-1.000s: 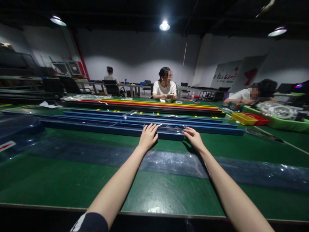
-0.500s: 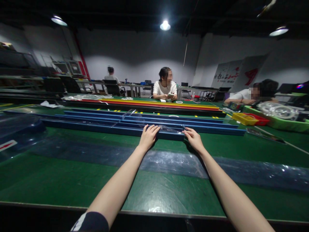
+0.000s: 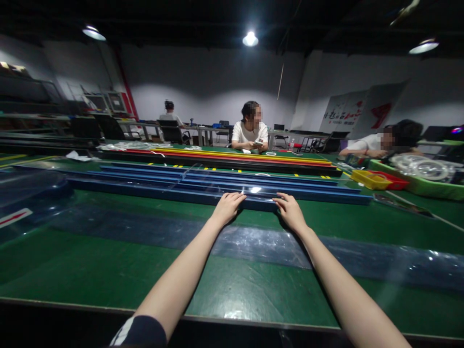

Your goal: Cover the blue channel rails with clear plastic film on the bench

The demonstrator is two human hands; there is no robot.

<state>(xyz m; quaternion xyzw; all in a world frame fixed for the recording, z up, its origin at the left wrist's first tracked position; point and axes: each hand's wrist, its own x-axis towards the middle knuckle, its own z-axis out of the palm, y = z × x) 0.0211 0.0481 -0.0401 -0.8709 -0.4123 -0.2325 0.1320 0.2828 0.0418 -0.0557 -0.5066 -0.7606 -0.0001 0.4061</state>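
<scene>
Both hands are lying flat, fingers spread, at the frame's centre: the left hand (image 3: 227,207) and right hand (image 3: 291,210) are pressing on a clear film (image 3: 253,192) covering the blue rail (image 3: 174,195). The rail is stretching leftward across the green surface (image 3: 108,270).

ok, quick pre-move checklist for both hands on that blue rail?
1. Left hand on the near blue rail: ok, fingers rest on its top edge.
2. Right hand on the same rail: ok, fingertips at its edge.
3. Clear film lying over the rails between the hands: ok, glare shows it.
4. Firm grip on the film: cannot tell.
5. Green table between rail and person: not ok, a plastic strip lies across it.
6. Co-workers' hands away: ok, they sit across the table.
</scene>
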